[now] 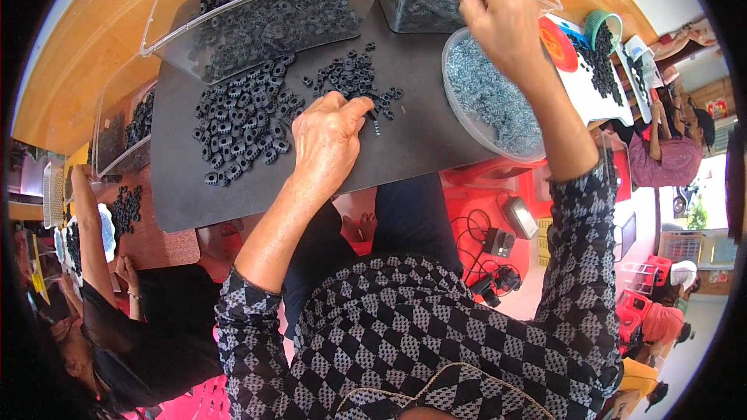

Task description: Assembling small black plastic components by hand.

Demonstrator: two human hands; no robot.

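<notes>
My left hand is curled shut, fingertips pinching at a small black ring part w/ a little screw just beside it on the dark mat. Right hand is up past the screw tub, fingers closed, can't tell on what. Finished-looking pile sits left of my left hand; loose rings just ahead, and clear bins beyond hold lots more. I'd say plenty left.

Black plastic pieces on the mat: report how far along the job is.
Done: one group lies spread at the mat's left. In hand: the left hand picks at the smaller pile; the right hand is above the tub of small metal parts. Left: bins hold many more.
</notes>
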